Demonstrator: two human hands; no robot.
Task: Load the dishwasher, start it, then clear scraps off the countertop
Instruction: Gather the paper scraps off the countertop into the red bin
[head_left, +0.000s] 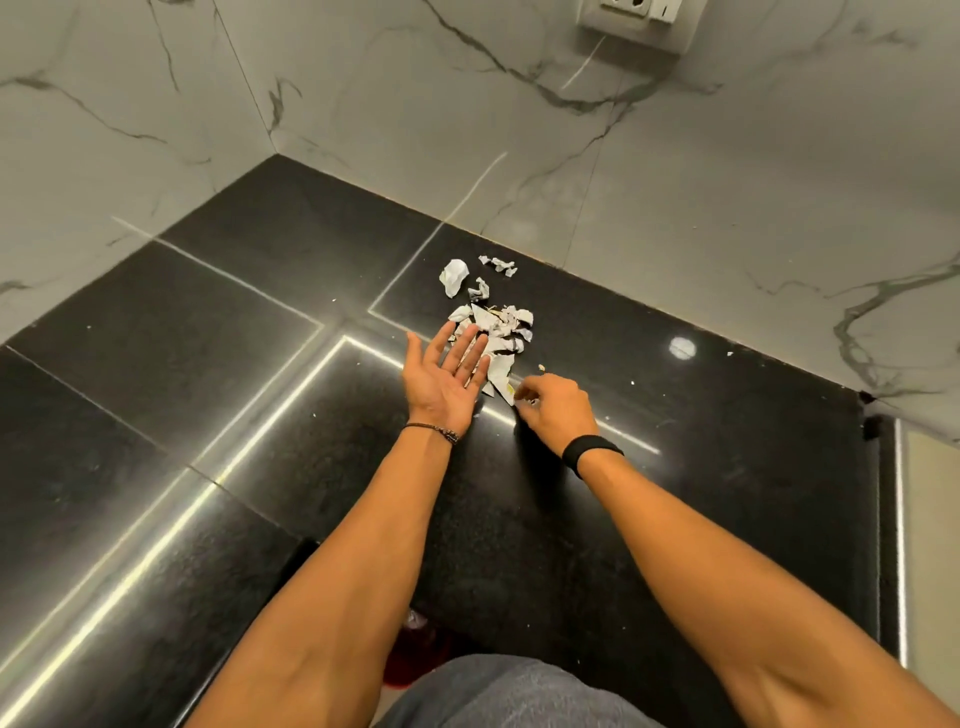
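A heap of torn and crumpled white paper scraps (497, 327) lies on the black polished countertop (260, 374) near the back wall. My left hand (445, 376) is held palm up with straight fingers, its fingertips at the near edge of the heap. My right hand (556, 405) is just right of it, fingers curled, pinching the edge of a paper scrap (503, 382) at the front of the heap. A bigger crumpled piece (453, 277) and a few small bits (498, 265) lie behind the heap. No dishwasher is in view.
Grey-veined marble wall panels (363, 93) meet in a corner behind the counter. A wall socket (636, 18) sits at the top. Tiny crumbs (632, 382) dot the counter to the right. The counter ends at an edge (883, 519) on the right.
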